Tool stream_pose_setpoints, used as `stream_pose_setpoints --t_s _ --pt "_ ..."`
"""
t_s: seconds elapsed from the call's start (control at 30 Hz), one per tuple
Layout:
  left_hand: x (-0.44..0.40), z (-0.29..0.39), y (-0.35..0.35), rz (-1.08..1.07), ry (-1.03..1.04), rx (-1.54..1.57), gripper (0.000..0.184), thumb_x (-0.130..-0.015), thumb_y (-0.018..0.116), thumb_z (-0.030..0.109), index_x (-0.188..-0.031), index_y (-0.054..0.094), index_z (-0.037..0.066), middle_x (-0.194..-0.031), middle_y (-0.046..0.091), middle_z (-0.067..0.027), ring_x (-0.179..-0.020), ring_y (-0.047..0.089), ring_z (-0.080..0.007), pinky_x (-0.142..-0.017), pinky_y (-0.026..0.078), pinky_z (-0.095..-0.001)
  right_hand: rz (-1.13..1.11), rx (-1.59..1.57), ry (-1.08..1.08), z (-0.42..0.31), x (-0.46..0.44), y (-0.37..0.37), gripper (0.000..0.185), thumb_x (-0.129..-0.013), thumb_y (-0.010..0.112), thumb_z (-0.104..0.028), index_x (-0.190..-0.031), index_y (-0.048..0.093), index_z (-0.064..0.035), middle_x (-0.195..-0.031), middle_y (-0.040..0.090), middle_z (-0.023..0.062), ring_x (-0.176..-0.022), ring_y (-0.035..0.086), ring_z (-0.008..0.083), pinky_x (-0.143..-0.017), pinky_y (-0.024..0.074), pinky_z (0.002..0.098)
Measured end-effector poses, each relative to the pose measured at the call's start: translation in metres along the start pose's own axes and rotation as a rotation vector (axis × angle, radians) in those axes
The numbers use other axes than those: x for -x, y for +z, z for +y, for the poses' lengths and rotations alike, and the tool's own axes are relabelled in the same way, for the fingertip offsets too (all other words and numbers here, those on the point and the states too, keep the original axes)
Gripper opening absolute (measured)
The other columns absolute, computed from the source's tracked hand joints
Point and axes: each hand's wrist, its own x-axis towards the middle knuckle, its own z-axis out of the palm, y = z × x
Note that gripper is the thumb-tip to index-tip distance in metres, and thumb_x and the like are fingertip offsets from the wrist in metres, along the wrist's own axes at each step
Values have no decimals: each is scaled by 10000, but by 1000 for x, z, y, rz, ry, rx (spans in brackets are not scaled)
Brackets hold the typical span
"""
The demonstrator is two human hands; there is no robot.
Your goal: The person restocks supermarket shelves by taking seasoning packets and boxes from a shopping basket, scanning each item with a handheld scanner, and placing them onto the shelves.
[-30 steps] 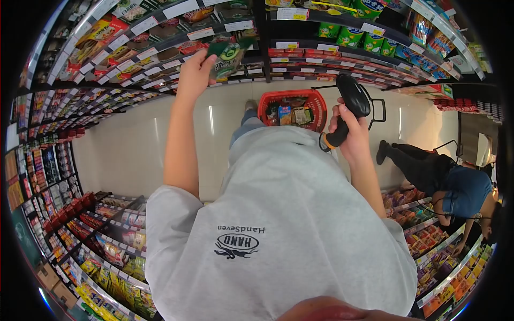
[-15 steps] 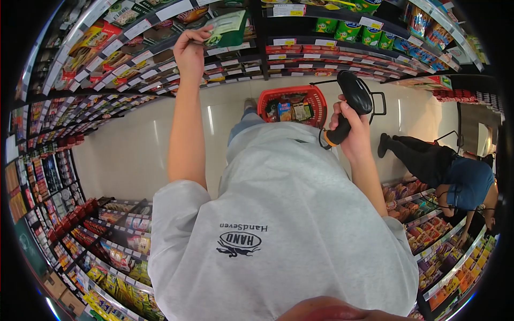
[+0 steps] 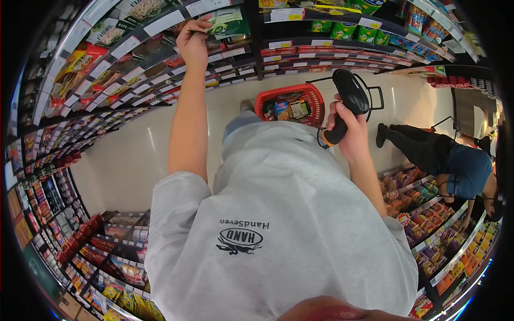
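Note:
My left hand [image 3: 194, 45] reaches up to the shelf ahead, its fingers closed at the left edge of a green-and-white food packet [image 3: 229, 22]. The packet lies at the shelf front, just beside a price label strip [image 3: 208, 5]. In my right hand [image 3: 352, 131] is a black handheld barcode scanner [image 3: 352, 92], gripped by its handle with an orange ring near the lower end. Its rounded head points up and away from me. Below the shelves, a red shopping basket [image 3: 319, 109] holds several packages [image 3: 292, 109].
Stocked shelves with green cans [image 3: 344, 31] rise ahead and to the right. More shelves with yellow bags [image 3: 128, 302] stand behind on the left. At right, another person [image 3: 468, 171] in a blue top bends toward a snack shelf [image 3: 423, 227]. Pale tiled floor [image 3: 118, 160] runs between.
My left hand has moved the green packet slightly up and in toward the shelf. The scanner stays in my right hand, and the view has shifted a little.

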Motion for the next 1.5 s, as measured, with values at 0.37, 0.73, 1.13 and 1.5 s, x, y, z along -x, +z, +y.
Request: stream_pose_setpoints --t_s 0.37,0.73,1.13,1.5 --pt "-11 -14 -20 17 -330 -375 148 -758 493 -60 -856 581 8 -942 642 -124 -1093 609 -254 -894 447 -335 63 16 -5 9 -37 48 359 -908 637 -164 -1208 515 -8 -889 581 51 -682 558 143 -615 457 285" --pt "-43 28 6 -771 2 -1371 701 -713 607 -58 -1353 533 220 -1291 587 -132 -1138 568 -364 -938 478 -416 83 -32 2 11 -55 69 277 -867 692 -126 -1100 587 -20 -866 596 39 -667 577 133 -597 459 281" --pt "-59 12 -14 -836 -70 -1502 579 -805 538 32 -1365 493 173 -1319 533 -208 -1186 524 -399 -963 460 -463 98 27 46 2 -50 59 325 -889 642 -142 -1167 539 -9 -846 575 51 -665 549 144 -604 438 282" --pt "-53 -6 -27 -691 70 -1398 514 -770 611 54 -1280 544 51 -1294 528 -270 -1203 488 -432 -1017 415 -454 105 12 28 -3 -41 46 322 -884 639 -130 -1165 537 -11 -864 581 56 -667 551 146 -616 441 289"
